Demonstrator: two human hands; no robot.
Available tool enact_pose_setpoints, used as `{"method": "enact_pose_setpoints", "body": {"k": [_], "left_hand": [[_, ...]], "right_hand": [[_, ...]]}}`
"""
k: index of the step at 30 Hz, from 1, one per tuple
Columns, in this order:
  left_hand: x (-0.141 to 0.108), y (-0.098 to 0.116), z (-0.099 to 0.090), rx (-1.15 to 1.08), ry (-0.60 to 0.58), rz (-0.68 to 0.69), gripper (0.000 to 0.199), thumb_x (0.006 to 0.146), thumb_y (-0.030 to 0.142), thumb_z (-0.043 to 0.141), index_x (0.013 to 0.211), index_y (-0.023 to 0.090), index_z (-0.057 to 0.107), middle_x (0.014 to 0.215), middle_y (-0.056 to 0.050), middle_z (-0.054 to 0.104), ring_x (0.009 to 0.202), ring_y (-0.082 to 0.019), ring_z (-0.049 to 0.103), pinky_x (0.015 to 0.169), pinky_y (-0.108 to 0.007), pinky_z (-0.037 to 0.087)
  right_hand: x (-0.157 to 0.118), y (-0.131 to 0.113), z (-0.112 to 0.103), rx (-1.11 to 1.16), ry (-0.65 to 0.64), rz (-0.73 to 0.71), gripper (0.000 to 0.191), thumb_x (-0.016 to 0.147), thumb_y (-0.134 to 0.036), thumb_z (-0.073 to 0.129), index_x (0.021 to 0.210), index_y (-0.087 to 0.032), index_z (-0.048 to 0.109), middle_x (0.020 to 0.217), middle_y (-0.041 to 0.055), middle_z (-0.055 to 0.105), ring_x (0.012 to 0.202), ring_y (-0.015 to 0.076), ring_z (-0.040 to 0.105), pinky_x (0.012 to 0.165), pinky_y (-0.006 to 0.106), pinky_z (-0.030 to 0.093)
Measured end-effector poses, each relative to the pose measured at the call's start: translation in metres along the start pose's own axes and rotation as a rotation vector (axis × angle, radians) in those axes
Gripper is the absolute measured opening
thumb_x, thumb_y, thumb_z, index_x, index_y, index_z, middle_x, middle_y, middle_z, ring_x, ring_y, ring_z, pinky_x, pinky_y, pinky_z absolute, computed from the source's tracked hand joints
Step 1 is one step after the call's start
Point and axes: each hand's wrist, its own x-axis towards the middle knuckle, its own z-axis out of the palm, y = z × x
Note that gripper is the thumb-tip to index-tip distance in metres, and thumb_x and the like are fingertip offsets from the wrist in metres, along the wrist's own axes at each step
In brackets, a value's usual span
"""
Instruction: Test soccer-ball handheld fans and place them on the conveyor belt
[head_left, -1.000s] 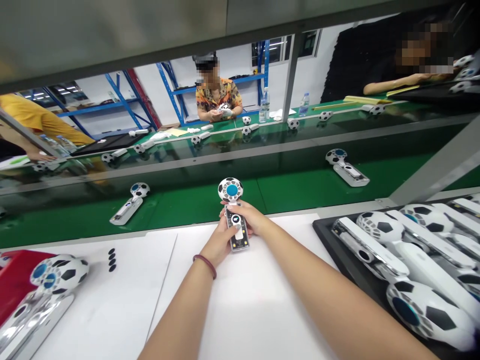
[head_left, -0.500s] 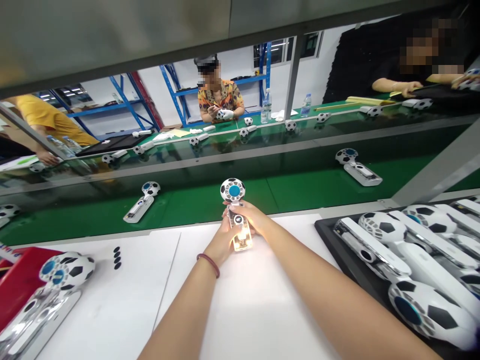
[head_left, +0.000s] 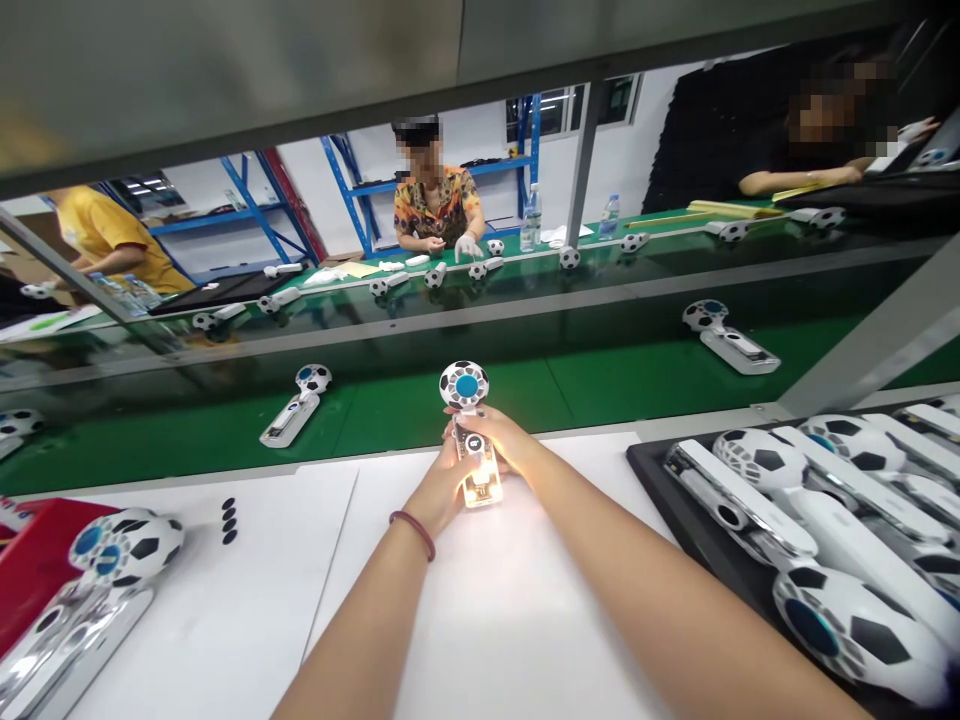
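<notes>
Between my hands, near the front edge of the bench, is a handheld fan (head_left: 464, 384) with a black-and-white soccer-ball head and a blue centre. It stands head away from me. Its clear body glows warm yellow at the lower end, and a small round display is lit. My left hand (head_left: 448, 475) is closed round the left side of the body, thumb across its front. My right hand (head_left: 501, 436) grips the upper body from the right, just below the ball head. Fingers behind the body are mostly hidden.
Similar fans lie on the green conveyor belt (head_left: 525, 385) beyond. A black tray (head_left: 646, 462) full of fans is at right. On the left are a red bin (head_left: 49, 540), two fans and several black discs (head_left: 229, 521). Co-workers sit across; a metal post (head_left: 885, 310) stands at right.
Fans on the near belt have shifted right, those on the far belt left. The co-worker opposite has let go of a fan, now on the far belt. My hands keep their hold.
</notes>
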Motion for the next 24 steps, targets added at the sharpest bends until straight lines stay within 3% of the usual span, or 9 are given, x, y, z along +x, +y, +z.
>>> {"method": "enact_pose_setpoints", "body": {"k": [5,10,15,19,21,24], "left_hand": [[0.002,-0.003,-0.002,-0.031,0.005,-0.001,0.077,0.071,0.025,0.068,0.133,0.026,0.022,0.104,-0.009,0.059,0.081,-0.022,0.064,0.08,-0.043,0.049],[0.004,-0.006,-0.006,-0.039,-0.045,0.018,0.081,0.068,0.019,0.07,0.132,0.025,0.02,0.102,-0.008,0.059,0.083,-0.021,0.063,0.083,-0.041,0.048],[0.005,-0.007,-0.011,-0.005,-0.083,0.014,0.069,0.067,0.016,0.069,0.123,0.021,0.029,0.102,-0.009,0.059,0.084,-0.022,0.063,0.082,-0.039,0.047],[0.003,-0.006,-0.015,0.03,-0.142,-0.042,0.061,0.066,0.019,0.07,0.116,0.019,0.035,0.097,-0.01,0.06,0.08,-0.023,0.064,0.076,-0.039,0.048],[0.001,-0.005,-0.017,0.027,-0.17,-0.083,0.061,0.064,0.02,0.072,0.114,0.019,0.037,0.097,-0.01,0.06,0.078,-0.024,0.065,0.075,-0.04,0.048],[-0.001,-0.003,-0.018,0.025,-0.19,-0.106,0.061,0.064,0.019,0.073,0.113,0.018,0.037,0.097,-0.011,0.06,0.079,-0.024,0.065,0.077,-0.042,0.048]], "right_hand": [[0.001,0.001,-0.001,-0.068,0.008,-0.003,0.038,0.072,-0.033,0.065,0.105,-0.017,0.058,0.082,0.0031,0.065,0.041,0.006,0.05,0.028,0.015,0.027],[0.005,0.005,-0.002,-0.038,0.019,-0.031,0.036,0.07,-0.031,0.067,0.102,-0.015,0.059,0.081,0.0041,0.066,0.062,0.0119,0.061,0.05,0.019,0.048],[0.005,0.007,-0.005,-0.019,0.016,-0.023,0.035,0.069,-0.035,0.067,0.097,-0.015,0.059,0.084,0.0055,0.066,0.06,0.0125,0.061,0.047,0.02,0.046],[0.001,0.005,-0.008,0.038,-0.048,0.035,0.031,0.066,-0.036,0.068,0.087,-0.015,0.058,0.082,0.0056,0.065,0.055,0.0122,0.059,0.031,0.016,0.03],[-0.001,0.003,-0.008,0.085,-0.106,0.064,0.03,0.063,-0.033,0.07,0.083,-0.015,0.057,0.075,0.0038,0.063,0.064,0.0156,0.062,0.035,0.017,0.035],[-0.003,0.003,-0.006,0.123,-0.149,0.076,0.028,0.061,-0.03,0.072,0.078,-0.015,0.056,0.071,0.0025,0.061,0.081,0.0202,0.063,0.055,0.023,0.05]]}}
